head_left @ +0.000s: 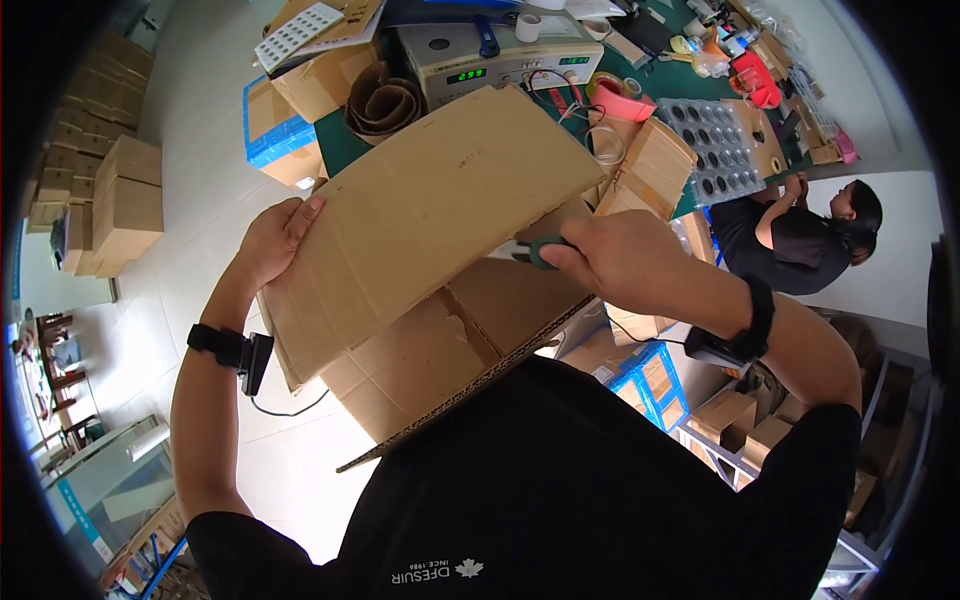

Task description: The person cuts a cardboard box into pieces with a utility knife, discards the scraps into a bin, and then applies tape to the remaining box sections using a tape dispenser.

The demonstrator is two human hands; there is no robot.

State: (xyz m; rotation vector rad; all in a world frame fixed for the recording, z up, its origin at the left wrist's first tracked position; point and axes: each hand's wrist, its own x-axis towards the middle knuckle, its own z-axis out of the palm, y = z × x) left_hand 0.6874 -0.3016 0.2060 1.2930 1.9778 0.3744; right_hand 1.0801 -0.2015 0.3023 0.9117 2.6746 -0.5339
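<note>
A large folded piece of brown cardboard [430, 200] lies tilted in front of my chest, with a second panel [410, 370] below it against my black shirt. My left hand [275, 238] grips the cardboard's left edge, thumb on top and the other fingers hidden beneath. At the right side, my right hand [635, 258] is closed around green-handled scissors [543, 252]. Their short visible metal part reaches left, to the gap between the upper and lower panels. The blade tips are not clearly visible.
Beyond the cardboard, a green bench holds a bench instrument [500, 60], a cardboard roll [384, 103] and a clear tray of round dark parts [710, 150]. Another person [790, 235] works at the right. Blue-taped boxes [280, 130] stand at left; cartons [125, 200] are stacked farther off.
</note>
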